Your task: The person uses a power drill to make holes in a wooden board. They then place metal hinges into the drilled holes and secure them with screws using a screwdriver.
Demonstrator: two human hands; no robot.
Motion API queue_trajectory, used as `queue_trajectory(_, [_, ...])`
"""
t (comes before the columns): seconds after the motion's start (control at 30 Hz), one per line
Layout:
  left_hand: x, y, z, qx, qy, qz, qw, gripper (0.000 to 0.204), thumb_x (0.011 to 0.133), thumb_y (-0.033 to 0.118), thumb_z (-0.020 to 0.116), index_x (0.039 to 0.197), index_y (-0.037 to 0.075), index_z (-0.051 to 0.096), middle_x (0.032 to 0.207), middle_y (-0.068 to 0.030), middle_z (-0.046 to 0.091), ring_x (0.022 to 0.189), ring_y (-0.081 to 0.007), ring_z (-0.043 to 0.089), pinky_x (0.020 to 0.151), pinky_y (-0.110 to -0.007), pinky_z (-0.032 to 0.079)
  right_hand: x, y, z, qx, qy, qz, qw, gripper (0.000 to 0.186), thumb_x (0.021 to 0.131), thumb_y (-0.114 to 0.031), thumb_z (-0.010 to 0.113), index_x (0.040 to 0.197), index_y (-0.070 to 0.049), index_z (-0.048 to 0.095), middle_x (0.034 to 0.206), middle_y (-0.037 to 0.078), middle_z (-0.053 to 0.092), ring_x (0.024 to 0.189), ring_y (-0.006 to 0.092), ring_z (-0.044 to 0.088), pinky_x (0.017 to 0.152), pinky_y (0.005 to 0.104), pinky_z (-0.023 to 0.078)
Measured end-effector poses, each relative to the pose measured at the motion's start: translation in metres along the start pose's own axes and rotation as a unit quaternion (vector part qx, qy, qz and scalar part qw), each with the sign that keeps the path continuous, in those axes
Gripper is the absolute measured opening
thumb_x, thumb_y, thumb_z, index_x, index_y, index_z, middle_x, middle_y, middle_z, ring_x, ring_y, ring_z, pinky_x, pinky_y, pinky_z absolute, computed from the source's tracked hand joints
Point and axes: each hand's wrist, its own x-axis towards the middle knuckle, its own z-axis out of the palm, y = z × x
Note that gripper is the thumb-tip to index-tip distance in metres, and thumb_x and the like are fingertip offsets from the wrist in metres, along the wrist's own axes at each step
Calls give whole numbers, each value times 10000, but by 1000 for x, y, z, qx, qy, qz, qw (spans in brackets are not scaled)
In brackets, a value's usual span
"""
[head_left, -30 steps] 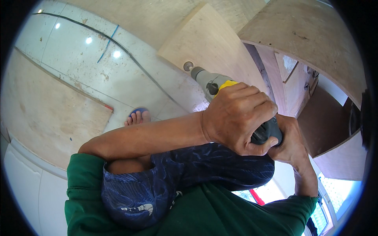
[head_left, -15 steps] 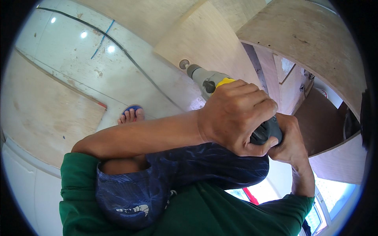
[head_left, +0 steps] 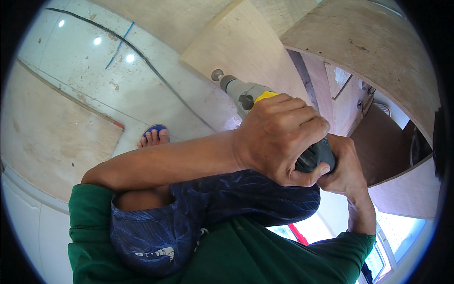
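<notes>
A grey, yellow and black power drill point(head_left: 250, 91) points to the upper left, away from me. Its round boring bit point(head_left: 217, 75) sits at the near corner of a pale plywood panel point(head_left: 246, 42), in or over a circular hole; the depth is not visible. My left hand point(head_left: 283, 139) is closed over the top of the drill's body, knuckles up. Behind it, my right hand point(head_left: 347, 163) wraps round the black rear end and grip, with most of its fingers hidden.
A black cable point(head_left: 142, 57) crosses the white tiled floor point(head_left: 85, 61), near a thin blue strip point(head_left: 120, 45). Another wooden board point(head_left: 56, 132) lies at left. To the right stands a curved plywood cabinet point(head_left: 373, 42) with an open interior. My sandalled foot point(head_left: 154, 136) rests on the floor.
The whole view has shifted slightly, so everything appears a little further left. Both hands keep their hold on the drill, and its bit stays at the same spot on the panel.
</notes>
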Motion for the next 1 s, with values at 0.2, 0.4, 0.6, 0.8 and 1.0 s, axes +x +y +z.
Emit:
queue_trajectory(0.2, [0,1,1,-5,1,0,1000,561,888,541,757,1028,-2,737,928,-149,758,799,-332,758,726,-432,590,-2,2,0,10,-10,8,1000,389,642,-96,829,1012,-26,734,826,216,727,804,438,748,740,477,573])
queue_trajectory(0.4, [-1,-1,3,-11,11,-1,1000,552,872,538,769,1022,7,738,923,-147,757,806,-329,759,734,-427,590,-1,2,1,2,0,10,1000,405,641,-113,837,1021,-29,727,834,221,730,804,440,747,743,472,578])
queue_trajectory(0.6, [-1,-2,13,-16,58,0,998,547,913,569,665,914,24,704,820,-149,711,745,-329,713,696,-439,554,-3,6,2,10,-3,16,1000,430,624,-115,847,1029,-31,727,845,219,733,810,439,747,745,471,579])
queue_trajectory(0.8, [-2,-2,16,-14,60,0,998,570,920,589,651,919,22,709,824,-153,712,744,-328,715,703,-443,566,-4,11,3,33,-7,17,999,432,610,-109,828,1023,-29,728,835,213,730,820,433,755,742,456,574])
queue_trajectory(1.0, [2,0,5,-16,6,-1,1000,580,888,560,746,1017,-5,741,931,-173,764,811,-338,764,740,-425,605,-6,13,2,35,-11,21,999,419,602,-103,815,1004,-20,730,847,205,734,836,421,765,752,449,577])
